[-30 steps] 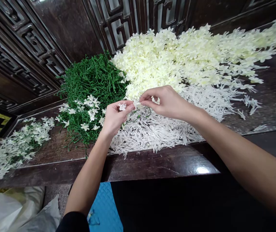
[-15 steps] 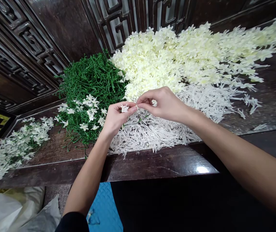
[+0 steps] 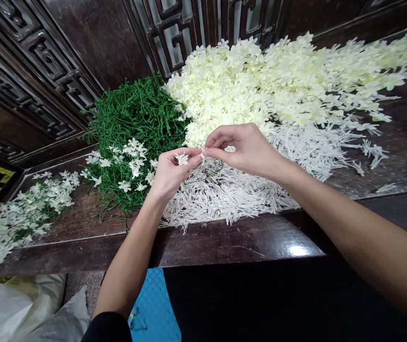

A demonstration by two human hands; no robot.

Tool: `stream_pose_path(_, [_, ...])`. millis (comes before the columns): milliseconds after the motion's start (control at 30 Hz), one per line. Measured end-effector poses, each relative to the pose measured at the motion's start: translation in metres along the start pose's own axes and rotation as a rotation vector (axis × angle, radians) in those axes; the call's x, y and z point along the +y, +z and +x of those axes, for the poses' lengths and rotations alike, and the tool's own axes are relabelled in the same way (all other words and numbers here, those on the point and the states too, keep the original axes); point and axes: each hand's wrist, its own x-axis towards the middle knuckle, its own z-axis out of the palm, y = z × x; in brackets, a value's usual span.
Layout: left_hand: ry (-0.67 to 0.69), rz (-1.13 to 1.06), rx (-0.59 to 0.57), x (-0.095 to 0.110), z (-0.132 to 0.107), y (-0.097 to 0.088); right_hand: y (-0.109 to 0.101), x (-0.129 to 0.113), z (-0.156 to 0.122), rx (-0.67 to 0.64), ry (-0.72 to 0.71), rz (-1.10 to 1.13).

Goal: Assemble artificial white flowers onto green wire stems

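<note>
My left hand [image 3: 172, 172] pinches an artificial flower stem, and a small white flower [image 3: 181, 159] shows between its thumb and fingers. Fingertip to fingertip with it, my right hand [image 3: 244, 148] is closed on a tiny pale piece at the same spot; its kind is too small to make out. Part of a green stem [image 3: 213, 174] hangs below the fingers. Under both hands lies a heap of thin white stamen-like pieces [image 3: 232, 197]. Behind them rises a large pile of cream flower heads [image 3: 232, 90].
Green plastic stems [image 3: 135, 114] are heaped left of my hands, with several white-flowered sprigs [image 3: 135, 164] on top. More flowered sprigs [image 3: 28, 213] lie at the bench's left end. A carved wooden back [image 3: 100, 42] stands behind the dark bench [image 3: 203, 244]. Pale sacks [image 3: 21, 308] are below left.
My right hand has shifted slightly, its fingers curling a little differently at the pinch. My left hand stays nearly in place, still holding the flower stem.
</note>
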Motion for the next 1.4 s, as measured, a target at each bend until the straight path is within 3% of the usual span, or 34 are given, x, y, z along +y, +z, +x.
stream_pose_path(167, [-0.004,-0.018,0.064,0.002,0.001,-0.001,-0.001,-0.002,-0.001,-0.046,0.007,-0.011])
stream_pose_path(700, [0.021,0.080,0.037,0.001,0.000,0.001,0.009,0.002,-0.002,-0.091,-0.008,-0.132])
stream_pose_path(1133, [-0.086,-0.069,0.035,0.006,0.000,0.003,0.012,0.000,-0.003,-0.039,-0.056,-0.232])
stream_pose_path(1400, [-0.010,0.023,0.039,0.002,0.000,0.001,0.014,-0.004,-0.005,-0.026,-0.058,-0.249])
